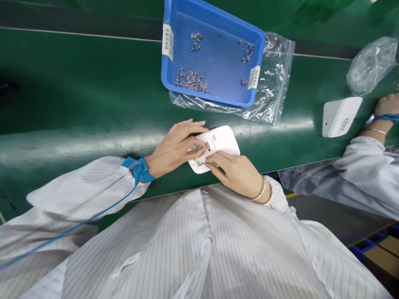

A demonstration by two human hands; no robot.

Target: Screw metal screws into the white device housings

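A white plastic device housing (229, 139) lies face down on the green bench, an open recess and a small cluster of speaker holes showing on it. My left hand (174, 147), wearing a blue wrist strap, reaches over it from the left. Its thumb and index finger are pinched at the recess. From the right, my right hand (238, 173) rests over the lower edge, its fingertips pressed together inside the recess. Whatever small part either pinch holds is hidden by the fingers.
Beyond the housing, a blue tray (215, 97) holds loose piles of small metal spring contacts (191, 81). Under it lies a clear zip bag (274, 95). To the right are another white housing (341, 117), a clear plastic bag (370, 66) and a co-worker's hand (386, 106).
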